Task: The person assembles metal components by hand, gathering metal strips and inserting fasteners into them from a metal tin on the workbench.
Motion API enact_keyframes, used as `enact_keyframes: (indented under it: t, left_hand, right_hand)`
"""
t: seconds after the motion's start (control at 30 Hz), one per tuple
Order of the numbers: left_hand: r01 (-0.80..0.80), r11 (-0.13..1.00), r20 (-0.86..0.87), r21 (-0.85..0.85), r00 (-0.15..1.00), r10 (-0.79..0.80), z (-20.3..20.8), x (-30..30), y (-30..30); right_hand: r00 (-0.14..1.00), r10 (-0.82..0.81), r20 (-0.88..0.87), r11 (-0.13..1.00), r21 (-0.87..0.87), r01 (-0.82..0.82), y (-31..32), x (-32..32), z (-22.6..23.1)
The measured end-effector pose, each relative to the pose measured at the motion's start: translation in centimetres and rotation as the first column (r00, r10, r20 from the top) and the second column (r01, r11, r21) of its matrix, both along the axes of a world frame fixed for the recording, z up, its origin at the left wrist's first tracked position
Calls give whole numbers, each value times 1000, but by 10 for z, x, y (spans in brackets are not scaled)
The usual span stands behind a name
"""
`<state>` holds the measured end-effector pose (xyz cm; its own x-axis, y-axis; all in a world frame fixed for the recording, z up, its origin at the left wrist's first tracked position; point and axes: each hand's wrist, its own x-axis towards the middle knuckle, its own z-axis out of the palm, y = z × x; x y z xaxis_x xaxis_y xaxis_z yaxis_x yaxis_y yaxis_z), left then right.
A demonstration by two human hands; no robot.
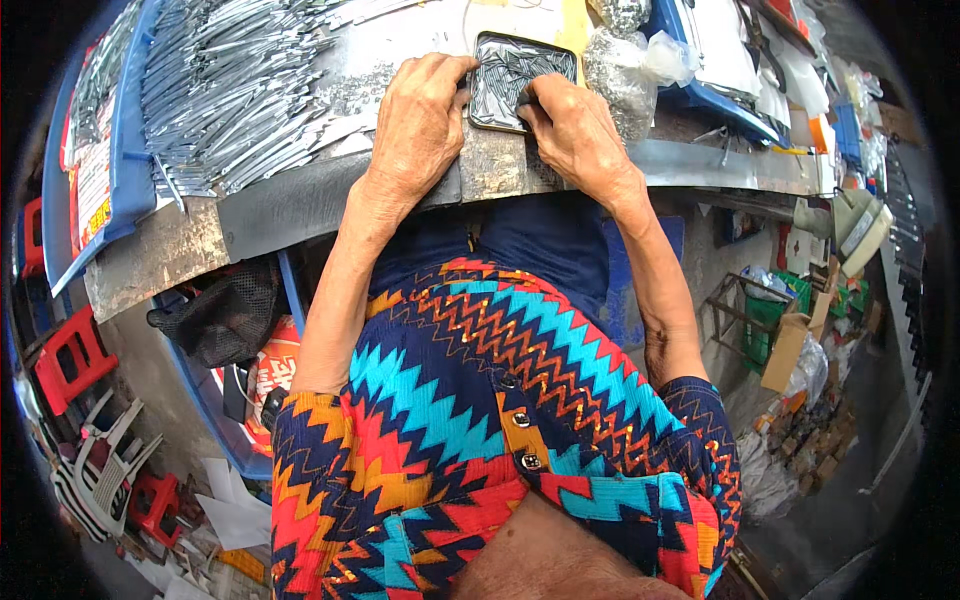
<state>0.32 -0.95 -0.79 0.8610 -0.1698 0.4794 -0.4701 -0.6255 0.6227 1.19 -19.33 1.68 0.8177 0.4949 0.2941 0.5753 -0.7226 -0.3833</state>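
The worktop [505,160] is bright, the floor [830,535] dimmer, the fisheye rim black.

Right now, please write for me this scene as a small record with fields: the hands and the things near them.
Left hand: at the left rim of the dark-rimmed tray
Right hand: fingertips among the small metal pieces in the tray; whether it pinches any is hidden
Left of tray: heap of long, slim metal pieces
Right of tray: tied clear plastic bag
Surface: workbench with worn front edge
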Motion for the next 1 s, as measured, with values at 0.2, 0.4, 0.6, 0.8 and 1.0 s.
enact_keyframes:
  t: [0.2, 0.4, 0.6, 0.8, 1.0]
  left_hand:
    - [2, 1000, 19, -9, 1000, -2, -3, 1, -1]
    - [1, 1000, 24, -12, 1000, -1, -2, 0, 1]
    - [4, 1000, 1, 0, 1000, -4, -1, 0, 0]
    - [4, 1000, 2, 6, 1000, -4, -1, 0, 0]
    - [4, 1000, -3, 8, 1000, -4, -1, 0, 2]
  right_hand:
    - [1000, 0, -21, 1000, -16, 0, 3, 0, 0]
    - [1000, 9, 26, 999, -41, -8, 5, -1, 1]
    - [996, 88, 16, 986, -140, -85, 0, 4, 0]
    - [998, 67, -3, 994, -88, -67, -2, 1, 4]
    - [930, 41, -366, 991, 135, 9, -33, -17, 44]
